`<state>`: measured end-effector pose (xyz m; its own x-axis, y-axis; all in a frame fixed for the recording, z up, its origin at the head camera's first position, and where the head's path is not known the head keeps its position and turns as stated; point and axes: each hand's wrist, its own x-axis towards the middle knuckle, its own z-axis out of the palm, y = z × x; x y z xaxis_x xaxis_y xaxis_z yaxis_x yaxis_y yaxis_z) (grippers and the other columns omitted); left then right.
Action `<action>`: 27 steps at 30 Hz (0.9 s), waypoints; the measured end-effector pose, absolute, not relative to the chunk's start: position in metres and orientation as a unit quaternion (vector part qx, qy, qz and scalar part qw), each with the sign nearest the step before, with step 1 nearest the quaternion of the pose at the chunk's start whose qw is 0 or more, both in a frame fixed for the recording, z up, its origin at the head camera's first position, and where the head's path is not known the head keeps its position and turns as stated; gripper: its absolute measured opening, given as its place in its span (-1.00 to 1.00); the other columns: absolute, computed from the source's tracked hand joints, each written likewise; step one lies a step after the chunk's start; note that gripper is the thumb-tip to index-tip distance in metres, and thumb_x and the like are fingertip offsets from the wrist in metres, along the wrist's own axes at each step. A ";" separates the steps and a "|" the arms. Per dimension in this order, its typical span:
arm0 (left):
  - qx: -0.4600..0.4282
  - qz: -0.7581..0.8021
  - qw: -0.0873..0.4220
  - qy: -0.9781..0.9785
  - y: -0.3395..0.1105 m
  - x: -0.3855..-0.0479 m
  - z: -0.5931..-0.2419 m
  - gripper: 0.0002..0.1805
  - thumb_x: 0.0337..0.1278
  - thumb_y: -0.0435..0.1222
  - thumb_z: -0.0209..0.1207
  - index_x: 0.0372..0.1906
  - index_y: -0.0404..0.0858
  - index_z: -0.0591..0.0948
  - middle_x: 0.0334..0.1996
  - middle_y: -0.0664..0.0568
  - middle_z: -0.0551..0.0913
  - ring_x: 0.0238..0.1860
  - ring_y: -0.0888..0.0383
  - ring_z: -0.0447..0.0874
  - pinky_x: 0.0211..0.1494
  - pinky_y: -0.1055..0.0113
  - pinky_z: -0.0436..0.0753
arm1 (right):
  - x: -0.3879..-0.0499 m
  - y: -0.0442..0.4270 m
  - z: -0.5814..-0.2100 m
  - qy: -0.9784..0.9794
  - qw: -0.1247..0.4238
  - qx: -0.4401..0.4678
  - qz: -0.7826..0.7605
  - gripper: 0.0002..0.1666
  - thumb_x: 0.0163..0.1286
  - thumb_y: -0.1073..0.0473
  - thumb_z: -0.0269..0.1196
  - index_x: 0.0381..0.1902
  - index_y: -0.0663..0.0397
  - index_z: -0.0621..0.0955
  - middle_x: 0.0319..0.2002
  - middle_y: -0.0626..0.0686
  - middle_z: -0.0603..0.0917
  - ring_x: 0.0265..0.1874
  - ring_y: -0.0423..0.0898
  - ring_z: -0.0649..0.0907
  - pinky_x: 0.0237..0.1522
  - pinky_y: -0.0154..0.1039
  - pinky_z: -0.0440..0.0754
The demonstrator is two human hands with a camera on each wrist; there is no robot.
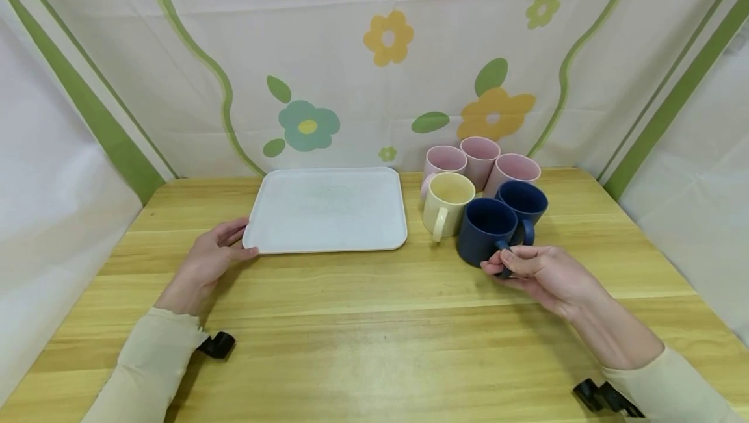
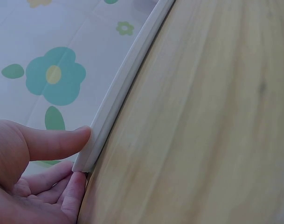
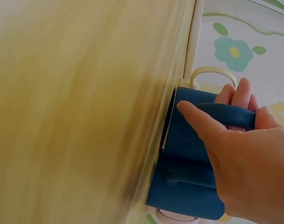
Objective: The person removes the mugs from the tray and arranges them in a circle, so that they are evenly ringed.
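At the left, my left hand (image 1: 207,258) pinches the near left corner of a white rectangular tray (image 1: 328,212). In the left wrist view its thumb (image 2: 62,143) lies on the rim, with the other fingers around the corner and partly hidden. Over on the right, my right hand (image 1: 552,275) holds the handle of a navy blue mug (image 1: 478,241), some fingers passed through the loop. This mug stands upright, its mouth up. Close behind it to the right is a second navy mug (image 1: 523,197), and a pale yellow mug (image 1: 445,214) stands at its left.
Behind these mugs stand pink mugs: left (image 1: 441,164), middle (image 1: 482,166) and right (image 1: 509,173). They are near the back edge of the wooden table (image 1: 363,332). A flowered white curtain (image 1: 328,39) hangs behind, with more cloth on both sides.
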<state>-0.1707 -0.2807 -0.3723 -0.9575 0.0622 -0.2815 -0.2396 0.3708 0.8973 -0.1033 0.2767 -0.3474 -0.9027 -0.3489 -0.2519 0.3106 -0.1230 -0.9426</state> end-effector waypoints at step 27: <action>-0.058 0.561 0.128 0.816 -0.279 -0.170 -0.371 -0.06 0.42 -0.35 0.33 0.72 -0.26 0.08 0.71 -0.22 0.12 0.69 -0.18 0.12 0.22 0.65 0.55 | -0.111 0.279 -0.341 0.717 0.215 0.003 -0.663 -0.75 0.62 0.18 0.24 0.06 0.23 0.72 -0.02 -0.04 0.84 0.07 -0.24 0.79 0.16 -0.38 0.73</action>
<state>-0.1698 -0.2790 -0.3714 -0.9608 0.0490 -0.2730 -0.2374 0.3637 0.9007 -0.1115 0.2792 -0.3407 -0.9072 -0.2809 -0.3132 0.2901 0.1217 -0.9492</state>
